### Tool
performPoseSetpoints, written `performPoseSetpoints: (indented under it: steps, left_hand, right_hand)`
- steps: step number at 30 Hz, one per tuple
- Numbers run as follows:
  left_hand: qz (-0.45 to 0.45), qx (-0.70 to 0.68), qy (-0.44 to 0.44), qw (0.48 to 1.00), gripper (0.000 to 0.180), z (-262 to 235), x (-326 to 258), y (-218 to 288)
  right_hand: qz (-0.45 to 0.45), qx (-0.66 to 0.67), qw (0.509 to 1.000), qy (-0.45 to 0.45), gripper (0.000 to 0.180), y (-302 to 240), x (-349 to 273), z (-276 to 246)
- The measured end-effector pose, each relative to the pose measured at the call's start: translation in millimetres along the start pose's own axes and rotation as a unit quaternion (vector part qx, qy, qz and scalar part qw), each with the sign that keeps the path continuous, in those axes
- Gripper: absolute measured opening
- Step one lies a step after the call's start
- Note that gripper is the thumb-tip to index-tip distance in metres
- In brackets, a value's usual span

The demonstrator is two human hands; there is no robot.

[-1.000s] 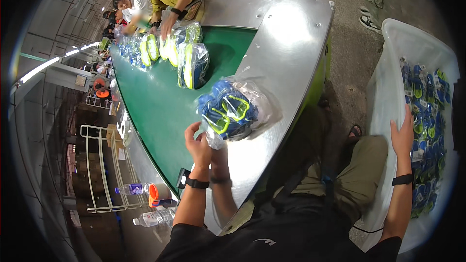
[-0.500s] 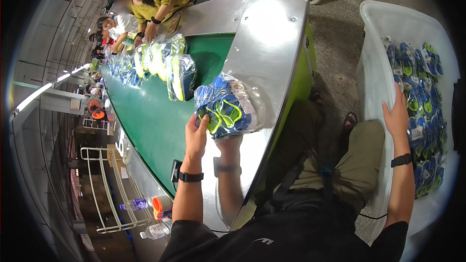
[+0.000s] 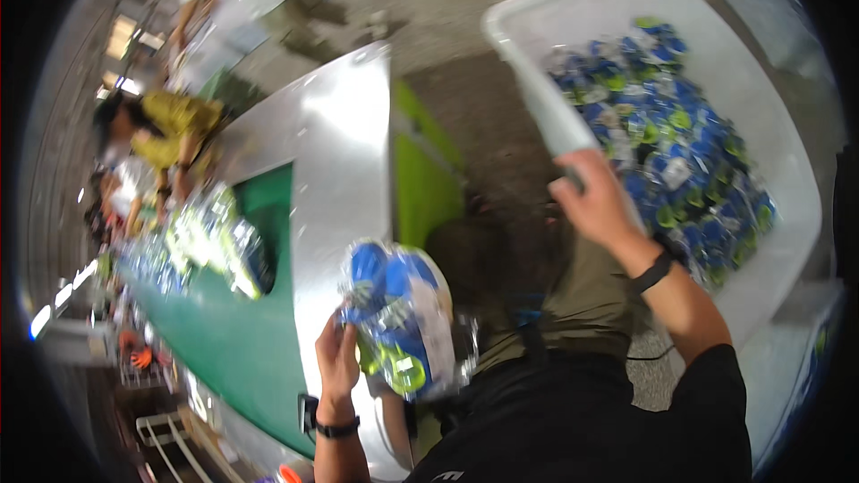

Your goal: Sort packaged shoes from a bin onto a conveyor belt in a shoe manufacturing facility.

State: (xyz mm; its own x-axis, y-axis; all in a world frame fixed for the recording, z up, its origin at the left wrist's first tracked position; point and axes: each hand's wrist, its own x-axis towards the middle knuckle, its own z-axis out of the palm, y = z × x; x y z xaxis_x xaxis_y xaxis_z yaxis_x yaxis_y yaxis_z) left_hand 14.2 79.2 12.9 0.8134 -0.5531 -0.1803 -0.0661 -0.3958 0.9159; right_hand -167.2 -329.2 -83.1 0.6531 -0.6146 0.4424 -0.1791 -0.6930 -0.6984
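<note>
My left hand (image 3: 337, 360) grips a clear plastic bag of blue and lime-green items (image 3: 400, 315), held over the edge of the steel frame (image 3: 335, 188) of a green conveyor belt (image 3: 224, 340). My right hand (image 3: 598, 199) grasps the near rim of a large white tub (image 3: 546, 98) on my right. The tub is filled with several more blue and green packets (image 3: 680, 152). Both wrists wear dark bands.
More bagged bundles (image 3: 210, 241) lie farther along the belt. A person in a yellow shirt (image 3: 170, 134) leans over the belt's far end, with another person beside them. A lime-green side panel (image 3: 420, 188) hangs below the steel frame. Concrete floor lies between conveyor and tub.
The view has swung to the right toward the tub. My left hand has pulled the bag from the belt's steel top to its edge; my right hand closed on the tub's rim.
</note>
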Motion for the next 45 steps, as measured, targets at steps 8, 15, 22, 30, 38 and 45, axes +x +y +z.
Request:
performPoseSetpoints:
  steps: [8,15,22,30,38,45]
  left_hand:
    - [0.166,0.112,-0.227,0.953,0.043,94.4,9.6,53.4]
    - [0.231,0.153,-0.105,0.955,0.044,91.0,20.5,60.8]
    - [0.121,0.065,0.037,0.990,0.024,43.9,13.5,32.1]
    - [0.104,0.011,0.115,0.988,0.022,6.7,20.4,-0.3]
    - [0.069,0.075,0.272,0.957,0.028,-81.6,49.6,-25.4]
    - [0.100,0.317,0.411,0.849,0.049,-152.5,140.0,-78.6]
  right_hand:
    - [0.227,0.537,0.692,-0.426,0.063,-76.8,-47.1,-5.2]
    - [0.265,0.523,0.754,-0.298,0.053,-44.4,-39.0,-67.1]
    - [0.293,0.565,0.767,0.085,0.024,55.7,71.9,-156.0]
    - [0.465,0.231,0.810,0.271,0.076,190.7,108.5,-127.8]
    - [0.174,0.042,0.979,-0.102,0.065,134.1,63.4,11.7]
    - [0.073,-0.244,0.964,-0.074,0.071,78.8,29.5,15.0]
